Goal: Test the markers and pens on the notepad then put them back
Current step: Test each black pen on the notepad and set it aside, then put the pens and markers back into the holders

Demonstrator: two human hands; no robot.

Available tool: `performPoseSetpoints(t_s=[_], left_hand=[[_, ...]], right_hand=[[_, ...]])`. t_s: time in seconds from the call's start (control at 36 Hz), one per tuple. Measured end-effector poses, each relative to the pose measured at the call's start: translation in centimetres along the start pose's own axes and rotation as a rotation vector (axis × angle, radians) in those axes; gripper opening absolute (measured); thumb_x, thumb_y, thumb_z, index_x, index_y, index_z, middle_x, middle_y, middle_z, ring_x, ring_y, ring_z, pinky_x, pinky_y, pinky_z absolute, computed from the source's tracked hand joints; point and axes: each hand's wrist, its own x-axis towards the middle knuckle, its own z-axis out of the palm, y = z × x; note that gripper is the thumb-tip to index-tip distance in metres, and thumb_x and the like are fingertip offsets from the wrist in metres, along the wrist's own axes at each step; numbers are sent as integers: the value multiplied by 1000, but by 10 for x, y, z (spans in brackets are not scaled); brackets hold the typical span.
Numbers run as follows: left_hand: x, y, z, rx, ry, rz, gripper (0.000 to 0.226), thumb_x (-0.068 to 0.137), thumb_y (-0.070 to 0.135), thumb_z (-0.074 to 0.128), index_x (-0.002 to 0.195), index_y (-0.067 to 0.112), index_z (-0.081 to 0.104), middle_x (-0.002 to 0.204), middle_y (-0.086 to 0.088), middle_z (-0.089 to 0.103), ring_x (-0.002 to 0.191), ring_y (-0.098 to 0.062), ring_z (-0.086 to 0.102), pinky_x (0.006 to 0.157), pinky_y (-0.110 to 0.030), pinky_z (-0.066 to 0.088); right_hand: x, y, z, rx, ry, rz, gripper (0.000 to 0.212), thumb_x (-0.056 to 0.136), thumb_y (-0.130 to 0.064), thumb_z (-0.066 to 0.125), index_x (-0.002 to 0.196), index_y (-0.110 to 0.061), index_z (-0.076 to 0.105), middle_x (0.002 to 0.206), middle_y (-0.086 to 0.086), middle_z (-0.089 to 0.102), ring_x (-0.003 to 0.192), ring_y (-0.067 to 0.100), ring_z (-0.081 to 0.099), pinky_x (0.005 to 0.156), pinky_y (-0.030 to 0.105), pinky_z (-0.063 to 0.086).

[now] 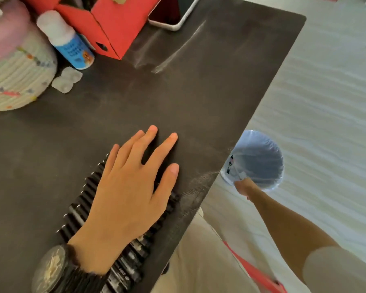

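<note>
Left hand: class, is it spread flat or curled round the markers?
Spread flat: the left hand rests straight, splayed fingers on the row of black markers, gripping none.

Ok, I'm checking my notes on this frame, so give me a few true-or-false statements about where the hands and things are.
1. The left hand lies flat on the row of black pens. True.
2. The right hand rests on the table. False: it reaches down over the bin beside the table.
3. The phone lies next to the red box. True.
4. The blue bottle is in the bin. False: it is on the table, by the red box.
</note>
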Motion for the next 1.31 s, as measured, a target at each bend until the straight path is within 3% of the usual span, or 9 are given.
performPoseSetpoints(t_s=[0.14, 0.28, 0.47, 0.61, 0.72, 0.89, 0.97, 1.06, 1.31], left_hand=[[0, 2, -5, -16, -20, -18, 55, 101, 56, 16, 154, 43, 24, 163, 9, 20, 151, -11, 12, 122, -43, 9], [-4, 1, -16, -67, -17, -26, 55, 99, 57, 12, 153, 48, 20, 164, 17, 12, 150, 0, -1, 124, -40, 1], [-56, -20, -28, -244, 189, -208, 49, 101, 57, 34, 148, 43, 36, 160, 16, 23, 149, 1, 6, 123, -40, 13], [-121, -38, -24, -320, 394, -590, 54, 92, 52, 49, 143, 40, 41, 152, 14, 36, 142, -7, 23, 111, -32, 24], [-157, -41, -16, -312, 375, -844, 62, 88, 60, 51, 143, 34, 40, 140, 4, 46, 131, -19, 38, 102, -39, 40], [-165, -25, -9, -141, 319, -889, 65, 83, 79, 29, 130, 35, 39, 115, 13, 51, 105, -12, 54, 66, -25, 43], [-159, -14, -7, -58, 239, -922, 71, 81, 85, 16, 120, 30, 40, 101, 12, 49, 86, -11, 55, 51, -23, 32], [-149, -10, -4, 0, 227, -917, 79, 84, 85, 16, 126, 23, 41, 104, 5, 51, 85, -15, 58, 52, -25, 35], [-96, -16, 8, -44, 96, -1011, 104, 72, 93, 34, 140, 14, 28, 112, -10, 47, 61, -20, 35, 54, -32, 31]], right_hand=[[5, 13, 16, -332, -34, -53, 59, 104, -36, 45, 153, -6, 33, 154, 17, 41, 140, 35, 41, 114, 41, 37], [-9, 21, 2, -372, 4, -161, 49, 101, -29, 50, 145, -8, 42, 137, 12, 56, 122, 31, 56, 97, 36, 46], [-75, 11, -35, 61, 171, -408, 16, 100, -23, 50, 105, -19, 65, 91, 3, 71, 81, 25, 65, 73, 39, 53], [-201, 3, -71, 354, 433, -786, 16, 98, -34, 54, 88, -41, 64, 75, -26, 69, 69, -7, 65, 57, 24, 45], [-288, -20, -93, 405, 410, -1030, 14, 90, -45, 57, 94, -36, 67, 72, -15, 68, 67, -2, 64, 56, 4, 43], [-343, -87, -91, 6, 223, -1247, 20, 83, -61, 59, 98, -48, 64, 95, -27, 68, 88, -5, 64, 67, 15, 47], [-346, -117, -77, -384, 194, -1235, 65, 72, -82, 42, 123, -44, 53, 117, -27, 56, 105, -2, 57, 83, 22, 44], [-348, -140, -64, -655, 226, -1164, 95, 70, -92, 29, 144, -33, 42, 134, -14, 50, 121, 11, 50, 96, 30, 46], [-364, -177, -28, -990, 282, -1062, 90, 76, -91, 38, 131, -21, 42, 130, -1, 47, 112, 22, 57, 87, 40, 52]])
